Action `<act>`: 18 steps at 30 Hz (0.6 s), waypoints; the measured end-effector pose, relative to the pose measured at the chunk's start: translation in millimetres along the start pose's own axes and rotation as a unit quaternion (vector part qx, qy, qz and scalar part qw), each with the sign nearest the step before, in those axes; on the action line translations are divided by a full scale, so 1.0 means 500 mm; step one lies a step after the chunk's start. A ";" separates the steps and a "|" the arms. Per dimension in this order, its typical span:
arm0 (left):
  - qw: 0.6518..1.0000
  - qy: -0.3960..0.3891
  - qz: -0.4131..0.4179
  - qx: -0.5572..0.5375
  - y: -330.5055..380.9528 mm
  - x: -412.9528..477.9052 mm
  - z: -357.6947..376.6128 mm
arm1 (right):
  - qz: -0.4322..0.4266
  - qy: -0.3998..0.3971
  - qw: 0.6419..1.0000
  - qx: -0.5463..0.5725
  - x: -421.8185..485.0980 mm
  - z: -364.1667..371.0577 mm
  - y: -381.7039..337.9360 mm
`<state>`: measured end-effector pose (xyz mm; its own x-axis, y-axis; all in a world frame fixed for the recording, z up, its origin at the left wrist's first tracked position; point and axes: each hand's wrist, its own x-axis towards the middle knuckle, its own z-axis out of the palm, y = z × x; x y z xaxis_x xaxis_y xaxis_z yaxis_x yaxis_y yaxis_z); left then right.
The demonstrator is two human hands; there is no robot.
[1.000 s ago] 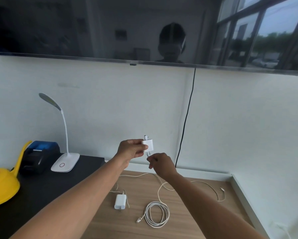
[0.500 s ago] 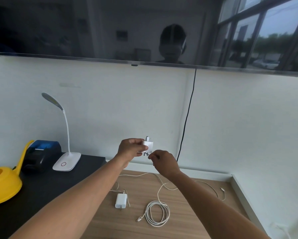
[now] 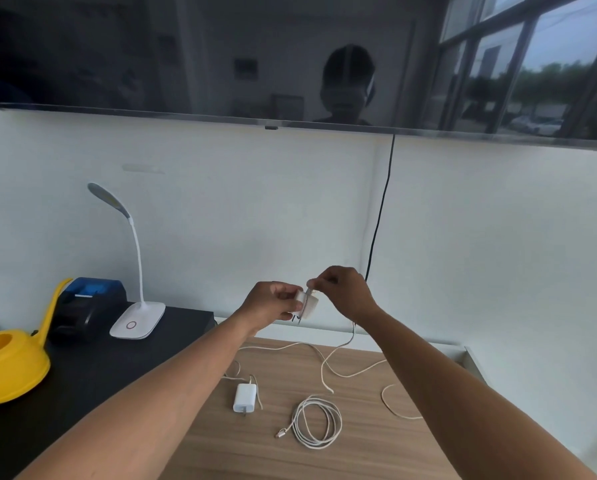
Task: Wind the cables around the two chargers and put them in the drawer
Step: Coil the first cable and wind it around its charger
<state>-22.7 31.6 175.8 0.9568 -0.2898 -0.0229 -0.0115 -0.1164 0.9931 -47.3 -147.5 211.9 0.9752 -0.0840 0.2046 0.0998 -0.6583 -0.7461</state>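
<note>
Charger (image 3: 309, 304) number one is up off the table, in front of the wall, going by my head cam feed. Left hand (image 3: 271, 301) grips the body with fingers curled round it, prongs pointing down.

What's changed from a second ago: right hand (image 3: 342, 289) was down below the charger by the prongs. Now it's up over the top edge, pinching the white cable (image 3: 338, 348) right next to the block. The slack hangs from that hand down to the wooden table (image 3: 359, 455), and the loose run out on the right has slid in closer.

I read that as the first turn going on, so winding has only just begun. I can't make out any wraps on the body, it's too small and a bit blurred.

Second charger (image 3: 244, 397) lies flat on the table with its thin lead loose, near a coiled cable (image 3: 319, 420), neither in hand. No drawer in view, so stowing looks a way off.
</note>
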 end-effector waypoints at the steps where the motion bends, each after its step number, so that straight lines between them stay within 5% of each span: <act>1: 1.000 -0.010 -0.002 0.002 0.000 -0.002 0.002 | 0.003 -0.001 1.000 0.000 0.005 -0.005 -0.002; 9: 0.997 -0.072 -0.005 -0.013 0.007 -0.021 0.008 | 0.036 -0.024 0.998 0.056 0.020 -0.026 0.003; 18: 0.990 -0.042 -0.013 -0.135 0.011 -0.026 0.014 | 0.063 -0.021 0.986 0.154 -0.001 0.002 0.028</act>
<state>-37.3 28.1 180.7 0.9283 -0.3687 -0.0475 0.1021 0.1298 0.9863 -46.4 -155.9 200.5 0.9903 -0.1152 0.0774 0.0273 -0.3850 -0.9225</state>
